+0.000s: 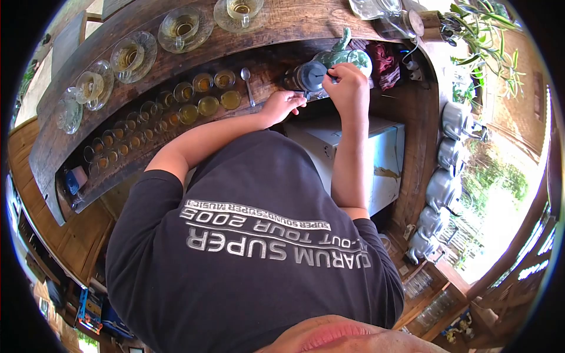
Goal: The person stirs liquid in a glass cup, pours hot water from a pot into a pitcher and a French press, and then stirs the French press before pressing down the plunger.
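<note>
A dark cylindrical container [305, 76] with a round grey-blue top lies on the lower counter in front of me. My right hand [347, 81] is closed in a pinch over that top, on a small dark piece I cannot make out. My left hand [285, 107] is beside the container's near side, its fingers curled at what may be a handle; their hold is partly hidden. A metal spoon [247, 85] lies left of my left hand. Behind my right hand stands a green patterned teapot [341, 57] with a curved spout.
Several small glasses of amber drink [208, 106] line the lower counter to the left. Along the raised wooden ledge [282, 26] stand several glass cups on saucers [179, 26]. A dark red cloth [385, 65] lies right of the teapot. Metal kettles [442, 188] stand along the right side.
</note>
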Motion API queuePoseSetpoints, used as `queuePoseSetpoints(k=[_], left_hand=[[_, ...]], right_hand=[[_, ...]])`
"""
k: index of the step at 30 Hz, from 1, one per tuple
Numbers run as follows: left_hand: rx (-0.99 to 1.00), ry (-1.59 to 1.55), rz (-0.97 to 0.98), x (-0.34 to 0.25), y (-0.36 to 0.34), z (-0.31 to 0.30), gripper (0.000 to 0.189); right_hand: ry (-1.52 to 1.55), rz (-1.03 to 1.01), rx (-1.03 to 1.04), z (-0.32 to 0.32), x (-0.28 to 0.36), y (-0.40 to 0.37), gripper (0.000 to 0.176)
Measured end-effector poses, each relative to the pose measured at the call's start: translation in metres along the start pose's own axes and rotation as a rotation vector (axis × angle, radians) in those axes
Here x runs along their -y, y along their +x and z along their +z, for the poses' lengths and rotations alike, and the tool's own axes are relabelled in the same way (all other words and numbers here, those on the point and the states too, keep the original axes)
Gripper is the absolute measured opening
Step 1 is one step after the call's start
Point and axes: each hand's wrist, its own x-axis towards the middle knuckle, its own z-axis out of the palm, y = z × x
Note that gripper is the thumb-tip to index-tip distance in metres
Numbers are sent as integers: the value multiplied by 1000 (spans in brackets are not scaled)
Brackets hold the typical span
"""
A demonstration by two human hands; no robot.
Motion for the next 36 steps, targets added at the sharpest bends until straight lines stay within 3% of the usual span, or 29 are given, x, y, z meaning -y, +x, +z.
queuePoseSetpoints(k=[13,27,36], left_hand=[[6,8,16,-6,-4,0,41],[-20,0,-8,-3,-2,2,40],[-29,18,-26,-4,-2,4,39]], right_hand=[[-20,-43,13,36,-15,-5,12],[-123,-97,-40,-13,14,4,14],[-81,-70,-52,-2,6,-1,11]])
